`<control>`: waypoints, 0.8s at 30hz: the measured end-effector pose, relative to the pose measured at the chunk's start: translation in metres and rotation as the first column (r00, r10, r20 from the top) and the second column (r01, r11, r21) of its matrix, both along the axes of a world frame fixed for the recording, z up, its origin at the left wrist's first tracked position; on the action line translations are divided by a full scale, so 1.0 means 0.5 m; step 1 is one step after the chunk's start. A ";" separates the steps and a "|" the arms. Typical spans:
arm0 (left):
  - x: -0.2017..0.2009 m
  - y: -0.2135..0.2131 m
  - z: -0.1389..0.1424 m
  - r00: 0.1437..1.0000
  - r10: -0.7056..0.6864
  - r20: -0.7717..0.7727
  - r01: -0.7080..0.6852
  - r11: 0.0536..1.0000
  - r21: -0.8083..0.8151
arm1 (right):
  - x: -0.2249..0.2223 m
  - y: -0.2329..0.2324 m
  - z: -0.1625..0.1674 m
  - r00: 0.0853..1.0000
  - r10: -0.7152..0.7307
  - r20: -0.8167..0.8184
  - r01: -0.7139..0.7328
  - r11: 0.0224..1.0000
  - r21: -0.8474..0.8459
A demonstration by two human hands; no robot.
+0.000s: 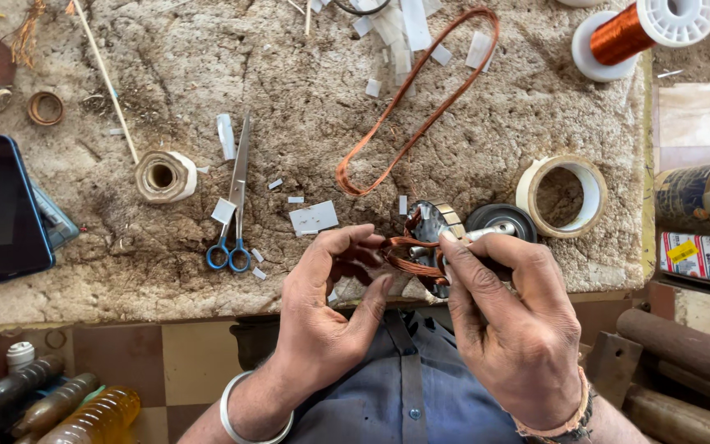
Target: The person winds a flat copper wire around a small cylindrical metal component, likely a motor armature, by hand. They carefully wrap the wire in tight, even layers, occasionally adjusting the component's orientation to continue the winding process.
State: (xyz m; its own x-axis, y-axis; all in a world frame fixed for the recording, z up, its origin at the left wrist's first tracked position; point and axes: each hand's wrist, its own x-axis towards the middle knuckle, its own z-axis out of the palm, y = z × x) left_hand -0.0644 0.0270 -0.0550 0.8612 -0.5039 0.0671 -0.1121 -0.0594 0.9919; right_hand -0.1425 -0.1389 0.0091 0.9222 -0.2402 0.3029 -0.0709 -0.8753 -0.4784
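A: What did the hands hold?
B: The left hand (322, 288) pinched the small coil of copper wire (411, 256) wound on a round metal motor core (433, 226), fingers clenched on it at the near tabletop (166, 279) edge. The right hand (511, 316) gripped the core.
A: And farther off?
B: Blue-handled scissors (233, 205), a ring of pale tape (562, 196), then a long copper wire loop (417, 99).

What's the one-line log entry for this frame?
left hand: pinching copper coil | right hand: gripping metal motor part | bench: scissors, tape roll
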 end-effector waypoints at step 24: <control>-0.009 -0.009 -0.030 0.984 0.169 0.053 -0.164 0.983 -0.084 | -0.031 -0.011 -0.097 0.976 -0.100 0.195 0.112 0.992 -0.049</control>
State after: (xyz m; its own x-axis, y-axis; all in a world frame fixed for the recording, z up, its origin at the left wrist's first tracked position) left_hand -0.0689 0.0225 -0.0700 0.9259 -0.3446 0.1547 -0.1662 -0.0041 0.9861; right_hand -0.1582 -0.1446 -0.0396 0.8157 -0.3099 0.4884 -0.0770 -0.8950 -0.4393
